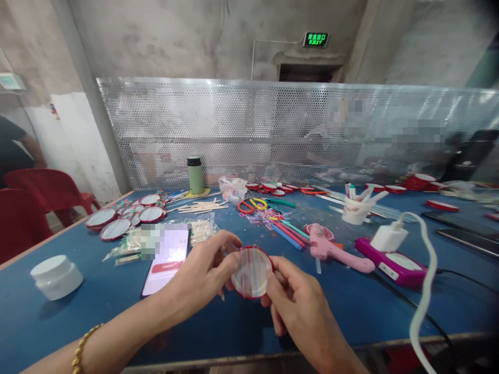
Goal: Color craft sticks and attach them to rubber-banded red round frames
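A small round disc with a red rim (249, 275) is held up over the near part of the table, its pale, shiny face towards me. Thin red and yellowish lines run down that face. My left hand (216, 265) is closed at its left edge, thumb near the rim and forefinger raised. On the right, my right hand (290, 291) pinches the rim, with the thumb on the face and the fingers behind. What the fingers do behind the disc is hidden. Just left of my left hand lies a lit phone (166, 259).
Red-rimmed discs (117, 228) lie piled at left, behind a white jar (56, 278). Ahead are wooden sticks (205, 206), pliers (259, 203), markers (288, 236) and a pink glue gun (335, 249). A charger (390, 236) with a white cable stands on a purple box (409, 270) at right.
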Motion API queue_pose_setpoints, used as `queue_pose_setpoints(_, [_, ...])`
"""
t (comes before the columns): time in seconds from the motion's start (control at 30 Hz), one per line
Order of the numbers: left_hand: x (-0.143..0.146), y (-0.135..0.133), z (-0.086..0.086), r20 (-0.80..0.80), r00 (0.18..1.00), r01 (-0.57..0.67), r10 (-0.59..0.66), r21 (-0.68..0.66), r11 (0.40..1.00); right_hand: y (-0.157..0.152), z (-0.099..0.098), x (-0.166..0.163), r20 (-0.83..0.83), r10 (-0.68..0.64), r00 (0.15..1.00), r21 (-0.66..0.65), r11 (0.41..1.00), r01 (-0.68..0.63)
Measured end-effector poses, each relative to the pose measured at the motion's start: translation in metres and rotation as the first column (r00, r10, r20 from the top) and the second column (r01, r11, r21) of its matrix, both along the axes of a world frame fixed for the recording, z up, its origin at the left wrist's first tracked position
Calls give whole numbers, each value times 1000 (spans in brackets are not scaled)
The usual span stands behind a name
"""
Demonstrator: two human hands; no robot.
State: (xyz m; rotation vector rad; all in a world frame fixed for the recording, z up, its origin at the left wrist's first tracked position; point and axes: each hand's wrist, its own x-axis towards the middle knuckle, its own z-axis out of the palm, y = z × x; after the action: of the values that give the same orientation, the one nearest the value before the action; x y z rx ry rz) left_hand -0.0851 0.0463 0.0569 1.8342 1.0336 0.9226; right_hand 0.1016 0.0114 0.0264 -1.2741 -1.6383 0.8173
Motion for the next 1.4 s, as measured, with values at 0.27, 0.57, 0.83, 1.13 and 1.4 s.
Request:
queue_pose_setpoints(0.27, [6,-1,5,-90,991,-85,103,188,979,-1,-4,-2,105,-19,994,77,997,11])
queue_pose_setpoints(0.57, [10,4,8,-63,991,-109,120,162,981,-1,-9,-1,134,-43,990,139,990,24])
queue_pose_setpoints(0.83, [11,5,7,-25,992,-120,126,164,979,0,-11,1,113,-18,993,106,994,6])
queue_pose_setpoints(1.13, [11,3,6,-3,993,-115,117,140,983,0,-8,1,69,-3,998,52,999,0])
queue_pose_setpoints(1.4, [11,4,7,-19,992,-125,129,148,981,0,-6,0,73,-12,997,51,999,8])
